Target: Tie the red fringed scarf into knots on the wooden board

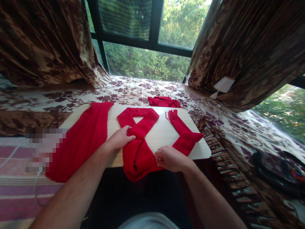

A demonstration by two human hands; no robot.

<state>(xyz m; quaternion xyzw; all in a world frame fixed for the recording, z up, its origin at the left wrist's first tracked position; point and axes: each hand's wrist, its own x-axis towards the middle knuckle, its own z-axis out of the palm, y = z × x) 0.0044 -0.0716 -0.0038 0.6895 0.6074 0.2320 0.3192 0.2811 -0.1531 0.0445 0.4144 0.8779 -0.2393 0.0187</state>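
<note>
A red fringed scarf [143,127] lies twisted and looped across a pale wooden board [164,130]. My left hand [121,138] is closed on the scarf where its two runs cross. My right hand [170,158] pinches the scarf's bunched lower part near the board's front edge. The fringed end [172,115] rests toward the board's far right. A second red scarf [83,136] lies flat along the board's left side and hangs over its front. A third red cloth [163,101], folded, sits just behind the board.
The board rests on a bed with a floral brown cover [133,90]. Brown patterned curtains [250,47] hang left and right of a window [147,31]. A striped blanket [19,190] lies at the left. Dark items [276,171] sit at the right.
</note>
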